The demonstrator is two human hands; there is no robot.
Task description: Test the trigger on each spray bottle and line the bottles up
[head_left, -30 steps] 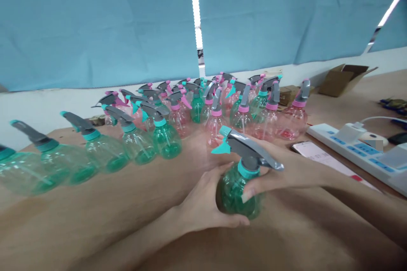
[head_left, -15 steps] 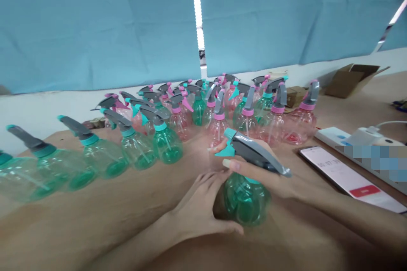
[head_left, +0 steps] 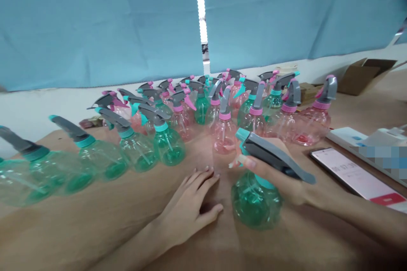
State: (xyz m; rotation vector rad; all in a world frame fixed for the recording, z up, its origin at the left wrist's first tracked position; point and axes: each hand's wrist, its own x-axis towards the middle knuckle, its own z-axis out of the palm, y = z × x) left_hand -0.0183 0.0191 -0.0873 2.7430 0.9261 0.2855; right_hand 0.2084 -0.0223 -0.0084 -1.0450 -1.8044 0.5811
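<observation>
A green spray bottle point(head_left: 257, 203) with a grey and turquoise trigger head stands in front of me. My right hand point(head_left: 280, 173) is wrapped round its neck and trigger, the sprayer head tilting up to the left. Left of that bottle, my left hand point(head_left: 190, 205) rests on the brown table with fingers stretched out, apart from the bottle and holding nothing. A pink spray bottle point(head_left: 224, 133) stands just beyond my right fingertips. Another green spray bottle point(head_left: 169, 144) is past my left hand.
Several green spray bottles point(head_left: 101, 156) line the left, and several pink and green ones crowd the back. At right lie a phone point(head_left: 356, 173) showing a timer and a white power strip point(head_left: 346, 135). An open cardboard box point(head_left: 359, 78) sits at the back right.
My left hand has drawn back left from the green bottle and no longer reaches round it. My right hand keeps its grip. The view has shifted slightly.
</observation>
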